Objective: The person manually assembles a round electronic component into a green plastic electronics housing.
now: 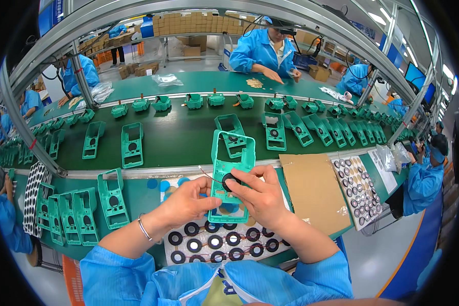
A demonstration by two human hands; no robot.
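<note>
Just above the bench's near edge, a green plastic housing [222, 166] is held upright, tilted a little, between my hands. My left hand [185, 205] pinches its left lower side with thumb and fingers. Over the housing's middle, my right hand [264, 198] has its fingers on a small black round speaker [229, 180], pressed against the inner face. A thin red wire with a white connector [200, 167] sticks out to the left of the speaker. Below my hands lies a sheet bearing rows of black ring-shaped speakers [214, 240] with red wires.
Several green housings [74, 217] stand at the left by a sheet of black dots [35, 191]. A cardboard sheet [313, 191] and a tray of round parts [356, 188] lie right. Beyond runs a dark green conveyor [178, 132] carrying housings. Across it works a person [270, 51].
</note>
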